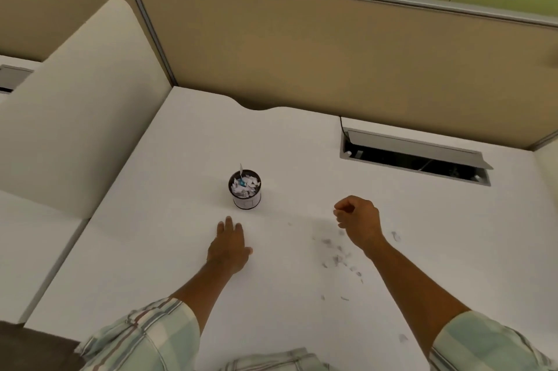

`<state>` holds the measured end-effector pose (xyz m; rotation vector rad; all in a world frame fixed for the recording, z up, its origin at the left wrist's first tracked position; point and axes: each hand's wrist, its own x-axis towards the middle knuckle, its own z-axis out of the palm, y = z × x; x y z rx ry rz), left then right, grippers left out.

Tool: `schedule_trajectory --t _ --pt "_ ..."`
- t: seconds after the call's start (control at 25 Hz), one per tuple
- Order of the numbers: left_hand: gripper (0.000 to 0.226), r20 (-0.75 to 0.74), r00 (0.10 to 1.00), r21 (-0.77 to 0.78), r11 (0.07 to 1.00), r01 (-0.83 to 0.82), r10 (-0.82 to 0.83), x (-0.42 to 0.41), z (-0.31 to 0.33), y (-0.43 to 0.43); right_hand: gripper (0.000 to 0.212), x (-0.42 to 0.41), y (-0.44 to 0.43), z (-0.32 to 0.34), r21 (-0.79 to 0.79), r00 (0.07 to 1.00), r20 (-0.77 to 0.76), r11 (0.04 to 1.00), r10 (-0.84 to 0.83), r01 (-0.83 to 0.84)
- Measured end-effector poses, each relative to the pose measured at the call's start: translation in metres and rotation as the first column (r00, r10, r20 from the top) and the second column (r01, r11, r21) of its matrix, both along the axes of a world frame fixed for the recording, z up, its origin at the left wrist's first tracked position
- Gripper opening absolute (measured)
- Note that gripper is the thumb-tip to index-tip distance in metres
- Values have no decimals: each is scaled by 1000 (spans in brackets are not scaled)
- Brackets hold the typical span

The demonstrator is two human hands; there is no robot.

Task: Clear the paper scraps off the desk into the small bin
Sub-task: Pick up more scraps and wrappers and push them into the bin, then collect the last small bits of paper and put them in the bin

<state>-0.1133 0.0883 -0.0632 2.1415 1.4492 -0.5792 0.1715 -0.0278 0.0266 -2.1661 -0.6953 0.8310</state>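
A small round bin (245, 193) stands on the white desk (181, 159), filled with white paper scraps and one blue bit. My left hand (229, 245) lies flat on the desk, fingers apart, just in front of the bin. My right hand (357, 219) is curled into a loose fist to the right of the bin; whether it holds scraps cannot be seen. Several small paper scraps (338, 259) lie scattered on the desk below my right wrist. One more scrap (396, 236) lies to the right of my forearm, and another scrap (403, 338) sits near my right sleeve.
An open cable hatch (413, 156) is set in the desk at the back right. Tan partition panels (302, 47) close off the back. A cream divider (78, 117) rises along the left side of the desk.
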Motion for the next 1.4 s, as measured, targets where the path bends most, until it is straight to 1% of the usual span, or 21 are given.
schedule_trajectory --t 0.16,0.32,0.48,0.56,0.6,0.68,0.8,0.92,0.96,1.08,1.12,1.2,1.24,1.32,1.4 --pt "72 20 999 44 998 39 -40 28 6 -43 17 50 -88 -13 -94 992 36 988 -117 120" --pt "76 39 994 40 994 102 -104 61 6 -83 18 86 -163 -25 -199 977 74 957 -200 211" --pt "84 84 985 16 989 149 -149 88 6 -119 11 103 -219 -47 -315 973 68 921 -219 229" --pt "84 112 975 34 982 188 -191 97 6 -137 11 102 -244 -61 -368 973 58 901 -222 227" --pt "82 121 970 48 977 207 -211 102 6 -146 11 99 -255 -68 -386 974 55 895 -218 222" --pt "72 138 966 53 976 213 -219 109 6 -161 17 92 -266 -81 -380 980 31 904 -198 195" --pt "54 200 969 -13 989 148 -142 118 4 -174 22 81 -255 -92 -341 988 34 927 -151 154" --pt "22 253 965 -61 995 78 -60 132 4 -179 18 69 -221 -93 -329 992 53 936 -112 123" --pt "15 261 965 -67 996 57 -38 139 4 -181 16 66 -209 -93 -327 995 45 940 -91 101" --pt "17 281 957 -112 992 -49 79 158 0 -179 13 56 -173 -93 -331 1000 10 943 29 -25" --pt "17 291 945 -144 983 -113 151 162 -2 -177 15 53 -164 -96 -321 996 -12 943 90 -89" --pt "10 345 867 -282 921 -270 360 168 -4 -167 17 50 -153 -91 -281 984 -74 944 159 -174" --pt "12 370 815 -344 881 -326 446 169 -1 -162 15 50 -151 -87 -251 982 -134 954 133 -164" --pt "15 407 743 -410 833 -371 531 168 9 -153 12 58 -157 -80 -203 971 -238 978 -4 -46" --pt "12 405 682 -456 781 -426 609 162 15 -144 10 70 -170 -71 -235 959 -246 968 -141 82"
